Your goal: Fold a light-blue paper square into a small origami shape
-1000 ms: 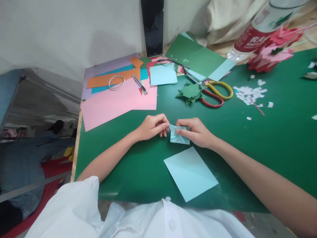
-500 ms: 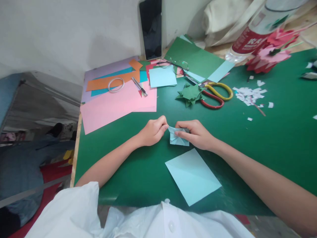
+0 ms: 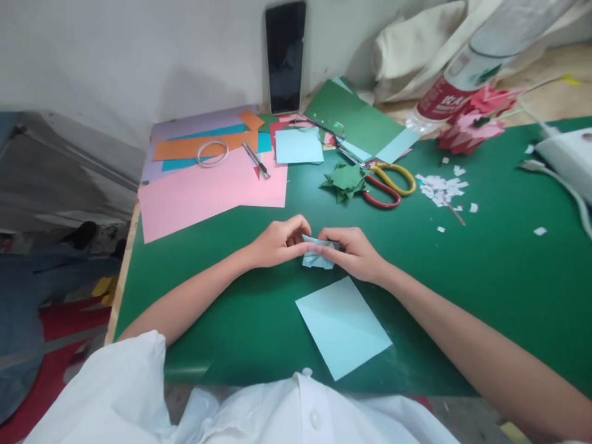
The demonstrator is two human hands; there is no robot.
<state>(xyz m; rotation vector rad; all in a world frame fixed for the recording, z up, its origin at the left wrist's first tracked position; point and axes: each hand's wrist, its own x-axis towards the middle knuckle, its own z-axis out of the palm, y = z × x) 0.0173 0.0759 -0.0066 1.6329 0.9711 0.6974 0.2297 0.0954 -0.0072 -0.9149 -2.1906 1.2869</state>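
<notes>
A small folded piece of light blue paper [image 3: 318, 261] is between my two hands, just above the green mat. My left hand [image 3: 285, 240] grips its left side, thumb on the front and fingers curled behind. From the right, my right hand [image 3: 354, 251] pinches the same piece, with its thumb laid across the creases. Both thumb tips come close together at the middle of the fold. Nearer to my body, a flat light blue square sheet [image 3: 343, 327] lies on the mat. Part of the folded piece is hidden by my fingers.
Beyond my hands lie pink paper [image 3: 208, 200], a tape roll [image 3: 212, 153], a cutter knife [image 3: 256, 160], a green folded paper piece [image 3: 346, 180], scissors [image 3: 393, 179] and white paper scraps [image 3: 441, 190]. A phone [image 3: 285, 58] leans on the wall. At right stand a bottle [image 3: 439, 102] and paper flowers [image 3: 472, 129].
My left hand has shifted from the upper left corner of the folded paper onto its front, its thumb now near the right thumb. The camera view has turned slightly right.
</notes>
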